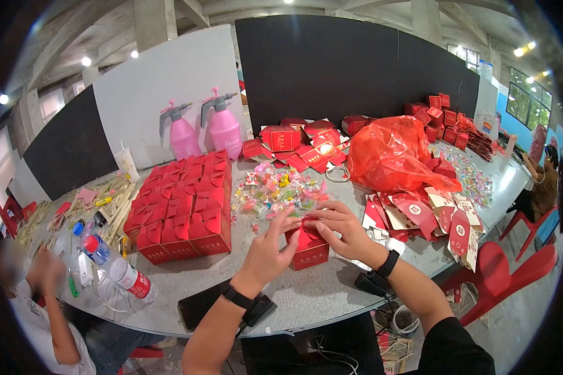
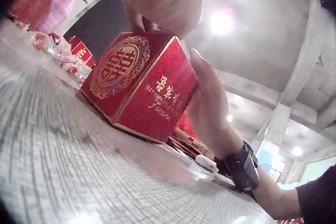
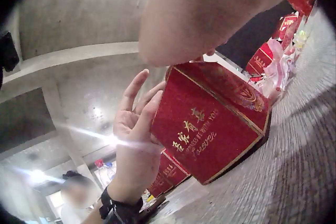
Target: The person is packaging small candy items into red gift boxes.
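Note:
A small red box (image 1: 310, 251) with gold print stands on the grey table in front of the person. The left hand (image 1: 270, 247) is at its left side, thumb and fingers near the top flaps. From the right, the right hand (image 1: 347, 232) reaches over the top, fingers bent at the flaps. In the left wrist view the box (image 2: 152, 87) shows a round gold emblem, with the right hand (image 2: 207, 106) beside it. The right wrist view shows the box (image 3: 210, 124) and the left hand (image 3: 137, 134) along its side. Fingertip contact is partly hidden.
Closed red boxes (image 1: 184, 209) stand in rows at left, beside bottles (image 1: 128, 275). Wrapped candies (image 1: 281, 190) lie behind the box. A red plastic bag (image 1: 391, 153) and flat cartons (image 1: 419, 215) are at right. A black phone (image 1: 203, 305) lies at the front edge.

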Tool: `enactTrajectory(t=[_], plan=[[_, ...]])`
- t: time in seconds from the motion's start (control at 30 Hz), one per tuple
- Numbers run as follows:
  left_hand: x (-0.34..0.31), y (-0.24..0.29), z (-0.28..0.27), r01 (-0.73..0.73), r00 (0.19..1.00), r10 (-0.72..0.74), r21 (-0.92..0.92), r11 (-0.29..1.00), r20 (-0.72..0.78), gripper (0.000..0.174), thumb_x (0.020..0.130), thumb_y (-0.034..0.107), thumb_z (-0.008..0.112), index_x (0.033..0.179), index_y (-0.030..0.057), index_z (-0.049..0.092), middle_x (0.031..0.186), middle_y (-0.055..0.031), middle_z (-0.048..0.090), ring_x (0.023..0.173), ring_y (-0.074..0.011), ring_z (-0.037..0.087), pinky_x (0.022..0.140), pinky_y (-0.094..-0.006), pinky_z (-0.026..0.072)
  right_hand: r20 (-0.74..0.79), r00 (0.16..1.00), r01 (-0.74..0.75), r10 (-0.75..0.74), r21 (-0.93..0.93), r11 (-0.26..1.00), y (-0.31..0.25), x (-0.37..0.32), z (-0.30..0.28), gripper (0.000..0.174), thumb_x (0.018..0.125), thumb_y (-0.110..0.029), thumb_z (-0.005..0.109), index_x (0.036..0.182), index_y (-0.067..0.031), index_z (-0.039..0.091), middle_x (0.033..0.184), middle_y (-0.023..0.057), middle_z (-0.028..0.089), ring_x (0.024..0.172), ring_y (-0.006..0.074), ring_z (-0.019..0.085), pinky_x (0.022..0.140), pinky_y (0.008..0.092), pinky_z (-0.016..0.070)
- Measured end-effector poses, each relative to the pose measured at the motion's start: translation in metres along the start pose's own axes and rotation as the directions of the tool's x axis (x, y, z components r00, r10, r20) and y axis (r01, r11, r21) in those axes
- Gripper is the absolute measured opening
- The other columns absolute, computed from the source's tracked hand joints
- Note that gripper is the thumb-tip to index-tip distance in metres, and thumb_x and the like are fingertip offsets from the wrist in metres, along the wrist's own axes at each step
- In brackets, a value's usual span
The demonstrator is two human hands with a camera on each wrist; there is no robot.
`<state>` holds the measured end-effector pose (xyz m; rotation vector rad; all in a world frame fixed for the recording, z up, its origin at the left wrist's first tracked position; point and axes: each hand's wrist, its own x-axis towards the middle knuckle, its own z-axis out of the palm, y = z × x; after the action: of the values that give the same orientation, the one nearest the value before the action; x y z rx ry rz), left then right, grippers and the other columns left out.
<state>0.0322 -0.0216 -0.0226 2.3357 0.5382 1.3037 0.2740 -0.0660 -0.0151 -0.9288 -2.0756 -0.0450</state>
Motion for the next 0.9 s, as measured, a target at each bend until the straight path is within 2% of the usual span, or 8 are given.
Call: enactTrajectory(t=[0.13, 0.3, 0.43, 0.5, 0.67, 0.73, 0.87, 0.9], plan=[[-0.001, -0.002, -0.001, -0.085, 0.996, 0.087, 0.076, 0.993, -0.023, 0.064, 0.099, -0.001, 0.070, 0.155, 0.0000, 0.039, 0.126, -0.0190, 0.074, 0.117, -0.0288, 0.076, 0.101, -0.0386, 0.0588, -0.023, 0.994, -0.110, 0.109, -0.027, 0.994, -0.001, -0.004, 0.004, 0.040, 0.104, -0.015, 0.060, 0.142, -0.0044, 0.067, 0.146, 0.0203, 0.065, 0.143, 0.0401, 0.052, 0.120, 0.0522, 0.0402], [0.002, 0.009, -0.007, 0.074, 0.995, -0.071, -0.049, 0.996, 0.067, 0.074, 0.097, 0.007, 0.074, 0.159, 0.0018, 0.035, 0.128, -0.0199, 0.074, 0.121, -0.0331, 0.074, 0.105, -0.0416, 0.0566, 0.098, 0.990, -0.105, 0.103, 0.021, 0.994, 0.009, -0.005, 0.007, 0.046, 0.104, -0.015, 0.058, 0.148, -0.0045, 0.062, 0.152, 0.0211, 0.059, 0.150, 0.0396, 0.045, 0.124, 0.0528, 0.0357], [0.002, 0.010, -0.008, -0.031, 0.997, 0.027, 0.055, 0.998, 0.070, 0.082, 0.093, 0.024, 0.082, 0.160, 0.0048, 0.038, 0.127, -0.0193, 0.075, 0.120, -0.0374, 0.073, 0.101, -0.0442, 0.0587, -0.065, 0.957, -0.249, 0.284, 0.326, 0.912, 0.015, -0.007, 0.014, 0.045, 0.108, -0.017, 0.054, 0.152, -0.0056, 0.058, 0.152, 0.0182, 0.060, 0.146, 0.0339, 0.051, 0.122, 0.0464, 0.0379], [0.006, 0.016, -0.011, -0.056, 0.990, 0.043, 0.095, 0.994, 0.132, 0.099, 0.085, 0.032, 0.091, 0.161, 0.0026, 0.034, 0.143, -0.0238, 0.065, 0.134, -0.0373, 0.064, 0.114, -0.0468, 0.0501, -0.136, 0.896, -0.291, 0.424, 0.541, 0.789, 0.011, -0.003, 0.010, 0.039, 0.112, -0.018, 0.048, 0.145, -0.0045, 0.061, 0.144, 0.0158, 0.064, 0.136, 0.0292, 0.058, 0.117, 0.0406, 0.0421], [0.037, 0.041, -0.023, -0.078, 0.969, -0.002, 0.315, 0.946, 0.247, 0.111, 0.077, 0.048, 0.094, 0.159, -0.0007, 0.038, 0.153, -0.0267, 0.054, 0.140, -0.0419, 0.056, 0.119, -0.0471, 0.0447, -0.277, 0.840, -0.318, 0.467, 0.445, 0.837, 0.033, -0.009, 0.010, 0.033, 0.114, -0.020, 0.045, 0.131, -0.0022, 0.066, 0.130, 0.0167, 0.067, 0.126, 0.0289, 0.062, 0.111, 0.0406, 0.0449], [0.050, 0.038, -0.025, -0.115, 0.889, -0.067, 0.364, 0.924, 0.452, 0.115, 0.078, 0.055, 0.091, 0.161, -0.0016, 0.036, 0.151, -0.0300, 0.055, 0.139, -0.0440, 0.056, 0.118, -0.0480, 0.0446, -0.254, 0.842, -0.338, 0.476, 0.438, 0.833, 0.030, -0.008, 0.009, 0.033, 0.114, -0.020, 0.044, 0.129, -0.0012, 0.067, 0.128, 0.0171, 0.067, 0.124, 0.0287, 0.062, 0.111, 0.0401, 0.0449], [0.082, 0.050, -0.024, -0.003, 0.698, -0.361, 0.507, 0.862, 0.619, 0.118, 0.074, 0.053, 0.091, 0.163, 0.0006, 0.033, 0.132, -0.0357, 0.066, 0.124, -0.0493, 0.065, 0.107, -0.0519, 0.0520, -0.263, 0.860, -0.316, 0.437, 0.399, 0.861, 0.038, -0.014, 0.018, 0.033, 0.115, -0.020, 0.043, 0.128, -0.0007, 0.067, 0.124, 0.0166, 0.067, 0.122, 0.0296, 0.062, 0.110, 0.0403, 0.0453], [0.086, 0.050, -0.025, -0.051, 0.707, -0.329, 0.509, 0.859, 0.626, 0.116, 0.073, 0.051, 0.091, 0.162, 0.0028, 0.034, 0.125, -0.0337, 0.069, 0.117, -0.0494, 0.068, 0.101, -0.0530, 0.0542, -0.259, 0.865, -0.310, 0.430, 0.400, 0.863, 0.039, -0.015, 0.018, 0.033, 0.115, -0.020, 0.043, 0.128, -0.0007, 0.067, 0.123, 0.0166, 0.068, 0.122, 0.0301, 0.062, 0.110, 0.0407, 0.0454]])
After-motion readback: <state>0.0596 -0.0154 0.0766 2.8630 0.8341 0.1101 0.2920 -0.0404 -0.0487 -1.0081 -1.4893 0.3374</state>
